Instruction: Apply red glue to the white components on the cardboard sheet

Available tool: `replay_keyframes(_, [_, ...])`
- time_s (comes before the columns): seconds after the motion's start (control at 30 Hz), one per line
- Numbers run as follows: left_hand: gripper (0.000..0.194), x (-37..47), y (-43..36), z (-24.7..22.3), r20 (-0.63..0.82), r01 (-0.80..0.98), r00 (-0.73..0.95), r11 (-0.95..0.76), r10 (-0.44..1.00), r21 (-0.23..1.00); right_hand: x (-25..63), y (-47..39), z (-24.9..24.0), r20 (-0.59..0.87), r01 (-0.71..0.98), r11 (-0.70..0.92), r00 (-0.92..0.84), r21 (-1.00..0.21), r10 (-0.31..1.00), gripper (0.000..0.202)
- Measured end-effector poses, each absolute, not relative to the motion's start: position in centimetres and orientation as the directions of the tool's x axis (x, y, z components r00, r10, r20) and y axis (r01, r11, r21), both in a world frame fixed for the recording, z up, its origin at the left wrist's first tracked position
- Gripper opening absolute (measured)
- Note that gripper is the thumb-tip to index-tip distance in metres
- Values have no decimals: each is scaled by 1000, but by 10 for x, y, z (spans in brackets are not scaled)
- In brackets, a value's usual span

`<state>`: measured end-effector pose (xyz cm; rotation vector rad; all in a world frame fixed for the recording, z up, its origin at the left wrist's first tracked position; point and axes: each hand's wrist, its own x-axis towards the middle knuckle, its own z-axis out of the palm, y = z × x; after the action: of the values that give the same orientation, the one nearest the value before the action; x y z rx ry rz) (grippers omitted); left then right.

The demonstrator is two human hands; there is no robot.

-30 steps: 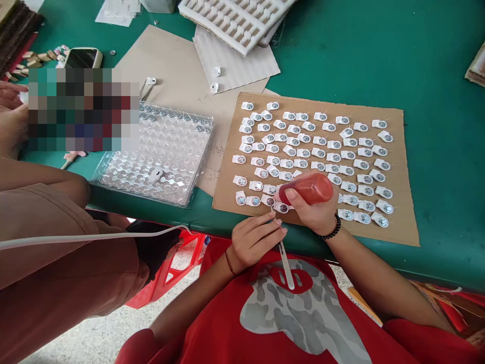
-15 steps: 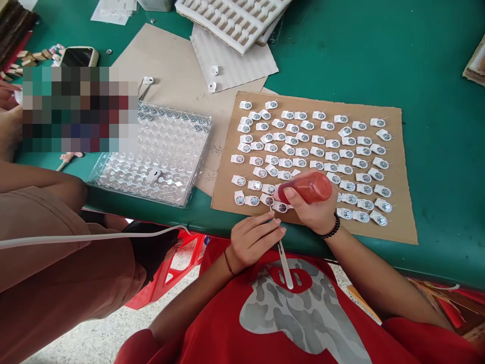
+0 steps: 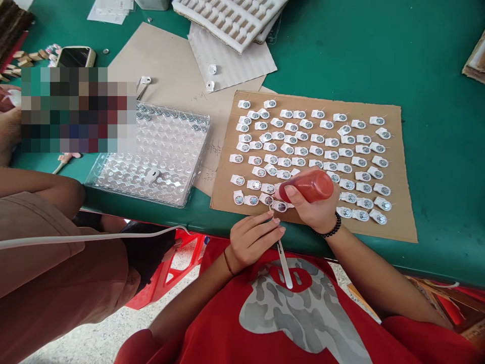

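My right hand is wrapped round a red squeeze bottle, which lies tilted with its narrow end pointing left and down over the small white pieces. My left hand pinches a thin white-handled tool at the front edge of the table; the tool's tip touches or nearly touches a white piece with a round disc. Several rows of such pieces lie on a brown cardboard sheet. The bottle and my right hand cover some of them.
A clear tray with round cells stands left of the cardboard. Behind it are tweezers and a phone. White foam trays lie at the back. Another person's arm and a white cable are at left.
The view has shifted very slightly. Both hands keep their holds, and the bottle's narrow end has moved barely to the right of the pieces beneath it.
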<state>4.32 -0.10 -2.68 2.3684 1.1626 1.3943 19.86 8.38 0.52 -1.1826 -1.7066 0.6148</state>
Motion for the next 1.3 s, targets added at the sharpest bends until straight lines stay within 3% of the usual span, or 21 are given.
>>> replay_keyframes(1.3, [22, 45, -1, -25, 670, 548, 252, -674, 698, 496, 198, 84, 8, 415, 431, 416, -101, -800, 904, 15])
